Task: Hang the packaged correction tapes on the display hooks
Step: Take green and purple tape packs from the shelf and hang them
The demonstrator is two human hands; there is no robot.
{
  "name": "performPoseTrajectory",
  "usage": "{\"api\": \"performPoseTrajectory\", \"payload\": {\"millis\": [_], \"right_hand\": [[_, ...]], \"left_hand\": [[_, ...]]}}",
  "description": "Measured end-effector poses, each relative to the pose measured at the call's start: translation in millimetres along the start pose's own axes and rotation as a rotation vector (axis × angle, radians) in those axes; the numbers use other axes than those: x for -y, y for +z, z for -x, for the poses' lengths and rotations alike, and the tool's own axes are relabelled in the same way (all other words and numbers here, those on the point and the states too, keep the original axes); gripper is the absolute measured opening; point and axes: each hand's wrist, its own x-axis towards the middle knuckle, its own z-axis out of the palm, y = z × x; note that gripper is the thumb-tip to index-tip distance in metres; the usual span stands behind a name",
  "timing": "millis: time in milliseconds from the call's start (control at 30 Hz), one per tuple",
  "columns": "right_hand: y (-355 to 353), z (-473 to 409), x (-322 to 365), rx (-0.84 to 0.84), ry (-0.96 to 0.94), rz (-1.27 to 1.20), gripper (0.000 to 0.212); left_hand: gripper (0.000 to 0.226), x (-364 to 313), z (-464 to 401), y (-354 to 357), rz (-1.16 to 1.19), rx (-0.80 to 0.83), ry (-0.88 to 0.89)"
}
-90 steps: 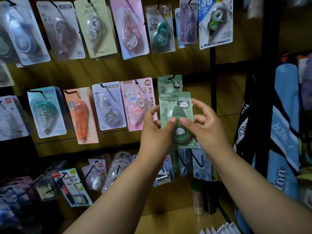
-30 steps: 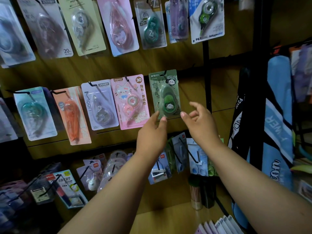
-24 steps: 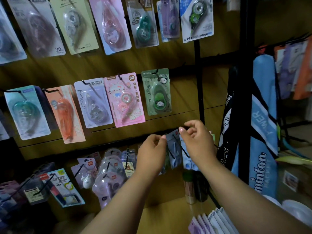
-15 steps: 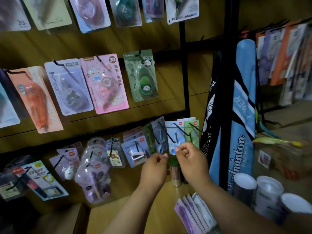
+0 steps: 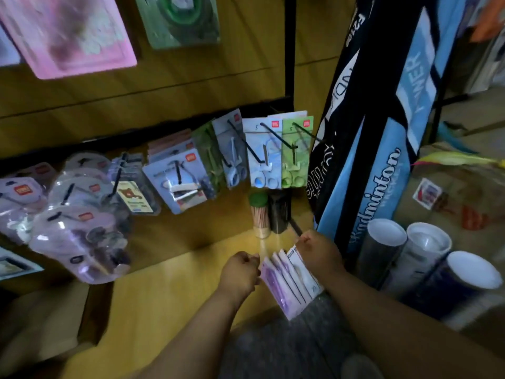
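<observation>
- A stack of packaged correction tapes [image 5: 287, 280] stands on edge on the wooden shelf [image 5: 175, 294], low and right of centre, between the two hands. About five cards can be counted in it, though blur makes the count uncertain; the nearest is purple, the farther ones white.
- The long axis of the cards runs from the back of the shelf toward the camera, with their faces turned left and right.
- The right hand [image 5: 318, 251] sits at the far right end of the stack with its fingers curled in narrow over the top of the outermost white card; it appears to pinch that card, but blur hides the fingertips.
- The left hand [image 5: 240, 272] is just beside the purple card at the left side of the stack, fingers curled tight toward the palm; I cannot tell whether it touches the card.
- Two more hung tape packs show at the top edge: one pink pack [image 5: 68, 34] and one green pack [image 5: 177, 17], both blurred.
- One green-capped jar of toothpicks [image 5: 259, 214] and one dark container [image 5: 278, 212] stand behind the stack at the shelf's back.
- Above them, hooks carry rows of carded scissors [image 5: 262, 154].
- To the right lean a blue and black badminton bag [image 5: 377, 138] and three white-ended tubes [image 5: 426, 250].
</observation>
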Motion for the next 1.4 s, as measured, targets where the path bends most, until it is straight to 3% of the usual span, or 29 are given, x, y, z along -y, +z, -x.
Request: {"api": "performPoseTrajectory", "payload": {"millis": [367, 567, 733, 800, 933, 1033, 1167, 1267, 1400], "right_hand": [[74.8, -22.1, -67.7, 0.277, 0.293, 0.188, 0.026], [112.9, -14.7, -91.7, 0.393, 0.274, 0.405, 0.042], [121.0, -13.7, -95.2, 0.362, 0.288, 0.443, 0.027], [123.5, -14.7, -92.0, 0.353, 0.247, 0.471, 0.030], [122.6, -14.4, -79.5, 0.245, 0.151, 0.229, 0.026], [119.3, -8.8, -71.0, 0.301, 0.089, -0.005, 0.024], [124.1, 0.7, -65.6, 0.325, 0.043, -0.106, 0.048], [121.2, -3.3, -79.6, 0.183, 0.000, 0.174, 0.026], [115.6, -17.3, -98.2, 0.105, 0.090, 0.536, 0.032]], "left_hand": [[0.020, 55.0, -58.4, 27.7, 0.001, 0.078, -0.142], [0.017, 77.6, -65.0, 29.7, 0.100, 0.075, -0.263], [0.017, 90.8, -72.2, 26.0, 0.142, 0.055, -0.306], [0.017, 96.1, -74.0, 26.0, 0.155, 0.046, -0.318], [0.033, 105.2, -81.1, 28.1, 0.128, 0.003, -0.333], [0.048, 105.0, -81.1, 31.3, 0.282, 0.042, -0.370], [0.023, 106.1, -77.2, 30.2, 0.619, 0.036, -0.405], [0.010, 111.5, -79.1, 25.8, 0.712, 0.002, -0.398], [0.010, 119.9, -82.2, 24.7, 0.760, 0.041, -0.400]]}}
